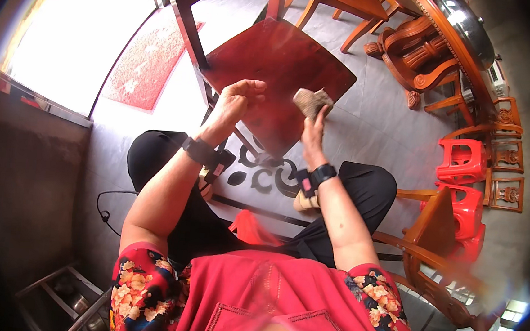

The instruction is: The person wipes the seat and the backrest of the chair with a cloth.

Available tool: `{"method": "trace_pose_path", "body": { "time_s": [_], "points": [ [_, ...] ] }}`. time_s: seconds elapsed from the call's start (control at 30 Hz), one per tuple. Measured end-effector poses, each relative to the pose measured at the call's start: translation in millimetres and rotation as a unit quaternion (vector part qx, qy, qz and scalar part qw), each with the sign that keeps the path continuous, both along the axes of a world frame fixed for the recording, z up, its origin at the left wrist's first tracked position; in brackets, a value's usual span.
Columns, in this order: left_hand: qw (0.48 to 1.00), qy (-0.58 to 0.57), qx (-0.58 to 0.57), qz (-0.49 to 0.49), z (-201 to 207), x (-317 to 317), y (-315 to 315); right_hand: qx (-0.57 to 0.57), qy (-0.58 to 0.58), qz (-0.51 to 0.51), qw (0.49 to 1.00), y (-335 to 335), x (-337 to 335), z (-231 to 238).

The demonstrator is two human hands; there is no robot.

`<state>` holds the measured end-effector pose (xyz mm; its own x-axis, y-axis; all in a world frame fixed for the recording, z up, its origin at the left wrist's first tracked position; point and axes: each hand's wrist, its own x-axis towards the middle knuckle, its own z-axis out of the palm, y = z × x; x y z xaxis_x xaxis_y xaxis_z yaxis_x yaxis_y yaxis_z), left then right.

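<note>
A dark red wooden chair (289, 58) stands in front of me, its broad seat facing up and its back at the far left. My right hand (314, 135) grips a folded grey-brown cloth (310, 100) over the right part of the seat. Above the seat's left part is my left hand (237, 101), apart from the cloth. Its fingers are curled in; whatever they may hold is hidden. Each wrist wears a dark band, with a small black box beside it.
Carved wooden chairs and a round table (454, 56) fill the far right. Red plastic stools (462, 161) are stacked at the right, near a wooden armchair (427, 234). A red mat (145, 63) lies by the bright doorway. A metal rack (59, 292) stands at the lower left.
</note>
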<state>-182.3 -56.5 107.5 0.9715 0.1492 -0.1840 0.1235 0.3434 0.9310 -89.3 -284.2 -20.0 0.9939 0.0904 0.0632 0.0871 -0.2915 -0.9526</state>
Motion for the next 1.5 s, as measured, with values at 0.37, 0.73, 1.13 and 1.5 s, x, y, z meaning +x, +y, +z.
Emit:
{"method": "trace_pose_path", "body": {
  "time_s": [0.37,0.73,1.13,1.5],
  "points": [
    [1.000,-0.018,-0.008,-0.005,-8.0,5.1,-11.6,-0.083,-0.025,0.052,0.995,32.5,-126.9,17.2],
    [0.999,-0.020,-0.017,-0.022,-9.3,8.2,-13.1,-0.211,-0.107,-0.092,0.967,-15.9,107.2,-18.4],
    [1.000,0.009,-0.007,0.004,10.2,-3.6,-10.4,-0.155,0.006,-0.057,0.986,-59.0,195.1,0.6],
    [0.999,-0.022,-0.001,-0.050,0.2,4.6,-20.8,-0.066,-0.057,-0.059,0.994,32.1,-83.5,12.1]
  ]
}}
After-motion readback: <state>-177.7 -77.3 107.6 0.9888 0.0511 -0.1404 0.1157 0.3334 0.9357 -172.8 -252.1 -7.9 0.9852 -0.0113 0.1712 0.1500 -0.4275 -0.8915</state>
